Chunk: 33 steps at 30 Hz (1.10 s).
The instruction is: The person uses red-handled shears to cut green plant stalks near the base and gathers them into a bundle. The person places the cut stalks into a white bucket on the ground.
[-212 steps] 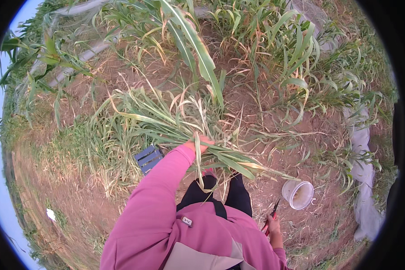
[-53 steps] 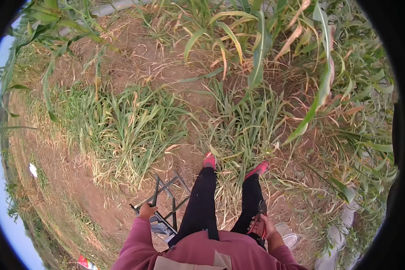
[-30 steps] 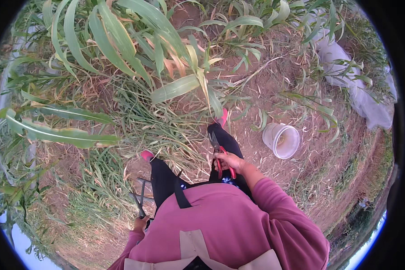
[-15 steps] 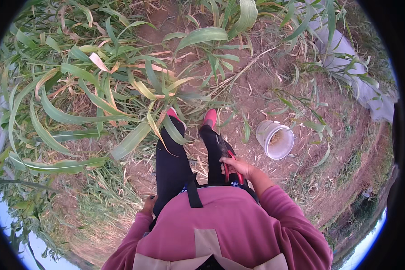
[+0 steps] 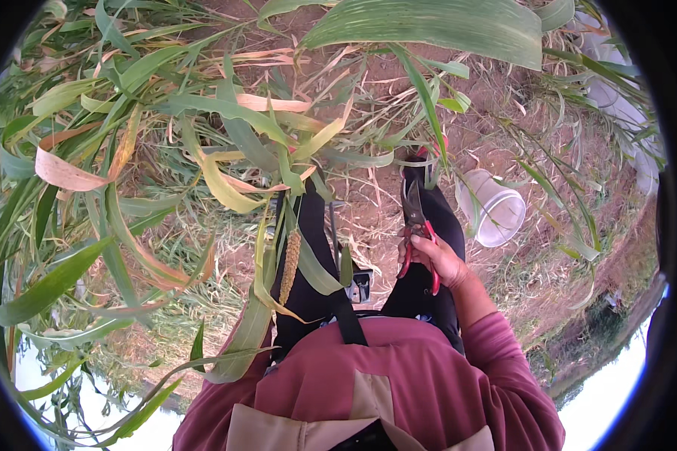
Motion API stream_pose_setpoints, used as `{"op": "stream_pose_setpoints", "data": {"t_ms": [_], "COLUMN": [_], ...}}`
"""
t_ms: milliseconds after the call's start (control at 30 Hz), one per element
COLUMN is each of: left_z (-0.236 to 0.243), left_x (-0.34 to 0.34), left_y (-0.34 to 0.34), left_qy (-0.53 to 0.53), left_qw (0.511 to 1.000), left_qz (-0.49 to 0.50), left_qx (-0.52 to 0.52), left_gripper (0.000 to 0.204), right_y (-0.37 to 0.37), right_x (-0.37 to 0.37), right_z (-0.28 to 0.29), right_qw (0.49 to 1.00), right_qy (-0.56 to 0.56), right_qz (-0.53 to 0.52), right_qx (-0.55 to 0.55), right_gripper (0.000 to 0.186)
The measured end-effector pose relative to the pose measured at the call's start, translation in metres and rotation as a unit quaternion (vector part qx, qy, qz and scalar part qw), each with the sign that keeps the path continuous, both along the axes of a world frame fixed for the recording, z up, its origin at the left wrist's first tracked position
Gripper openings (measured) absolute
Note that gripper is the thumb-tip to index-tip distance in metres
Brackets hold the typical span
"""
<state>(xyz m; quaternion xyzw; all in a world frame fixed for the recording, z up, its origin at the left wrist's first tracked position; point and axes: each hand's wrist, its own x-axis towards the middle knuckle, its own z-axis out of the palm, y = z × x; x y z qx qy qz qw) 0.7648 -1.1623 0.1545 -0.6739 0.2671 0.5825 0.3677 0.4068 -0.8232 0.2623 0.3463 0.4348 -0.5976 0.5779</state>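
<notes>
My right hand (image 5: 440, 254) grips pruning shears with red handles (image 5: 432, 279) and dark blades (image 5: 412, 199), over my right thigh. My left hand is hidden behind long leaves; only parts of that pink sleeve (image 5: 241, 379) show. Tall plants with green and yellowing leaves (image 5: 75, 282) hang over my left side and legs, and a pale seed head (image 5: 290, 263) dangles over my left thigh. Part of a dark folding metal stool (image 5: 359, 286) shows between my legs.
A white bucket (image 5: 496, 203) sits on the dirt right of my right leg. Pale sheeting or netting (image 5: 624, 124) lies at the upper right. Dry cut stalks and leaves (image 5: 376, 214) litter the bare soil (image 5: 474, 113).
The bundle of leaves in my left hand earlier is gone. That hand, lately at the stool, is now behind leaves. The view has shifted into denser plants; the shears remain in my right hand.
</notes>
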Motion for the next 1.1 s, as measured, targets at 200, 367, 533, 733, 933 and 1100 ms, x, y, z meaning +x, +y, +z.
{"op": "stream_pose_setpoints", "data": {"t_ms": [200, 367, 533, 733, 933, 1100], "left_z": [-0.009, -0.049, -0.083, -0.102, -0.084, -0.052], "left_x": [-0.015, -0.042, -0.081, -0.124, -0.136, -0.169], "left_y": [0.007, 0.045, 0.074, 0.068, 0.045, 0.012], "left_qy": [-0.035, -0.040, -0.033, -0.011, -0.006, 0.023], "left_qw": [0.998, 0.996, 0.994, 0.992, 0.981, 0.922], "left_qz": [-0.003, 0.024, 0.037, 0.008, -0.047, -0.205], "left_qx": [-0.060, -0.078, -0.094, -0.125, -0.191, -0.329], "left_gripper": [0.034, 0.034, 0.033, 0.033, 0.032, 0.031], "right_y": [0.015, 0.053, 0.066, 0.056, 0.048, 0.051], "right_x": [-0.022, -0.029, -0.039, -0.035, -0.035, -0.038], "right_z": [-0.071, -0.090, -0.117, -0.149, -0.172, -0.182], "right_qw": [0.998, 0.997, 0.998, 1.000, 0.997, 0.988], "right_qy": [0.004, -0.013, 0.006, 0.011, -0.020, -0.040], "right_qz": [0.063, 0.062, 0.065, 0.029, 0.069, 0.115], "right_qx": [-0.018, 0.049, 0.006, 0.004, 0.033, 0.099], "right_gripper": [0.040, 0.039, 0.039, 0.037, 0.035, 0.035]}}
